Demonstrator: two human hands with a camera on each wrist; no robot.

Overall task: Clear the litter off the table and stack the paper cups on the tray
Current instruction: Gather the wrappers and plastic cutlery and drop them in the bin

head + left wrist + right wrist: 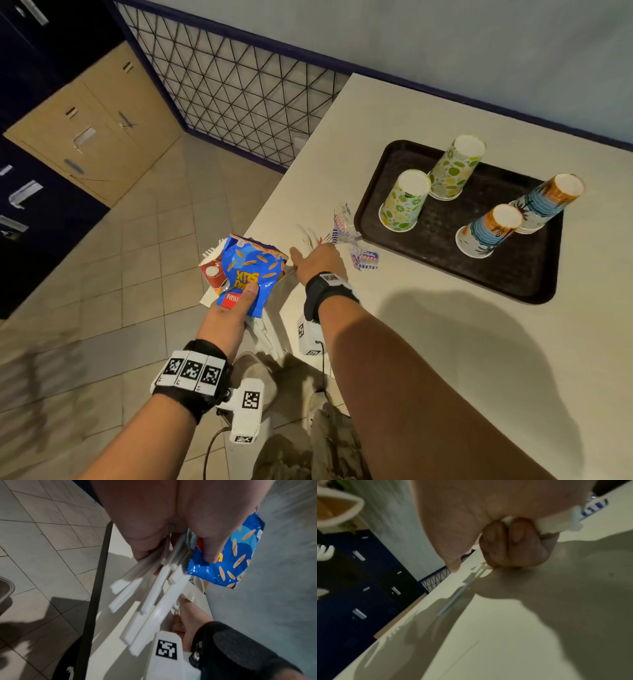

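Observation:
My left hand (236,305) hovers off the table's left edge. It grips a blue snack bag (251,270), a red packet (214,274) and several white plastic utensils (154,595), with the thumb pressed on the bag. My right hand (318,262) rests on the table (411,359), its fingers (513,545) curled round a white plastic utensil (556,526). Clear striped wrappers (356,246) lie just beyond that hand. On the dark tray (445,267) stand upside-down paper cups: two green-patterned (406,202) (454,168) and two blue-and-orange (489,233) (548,202).
The table's left edge runs beside a tiled floor (137,274). A black wire grid fence (239,85) stands behind the far corner. Tan and dark lockers (96,126) line the left. A wall borders the table's far side.

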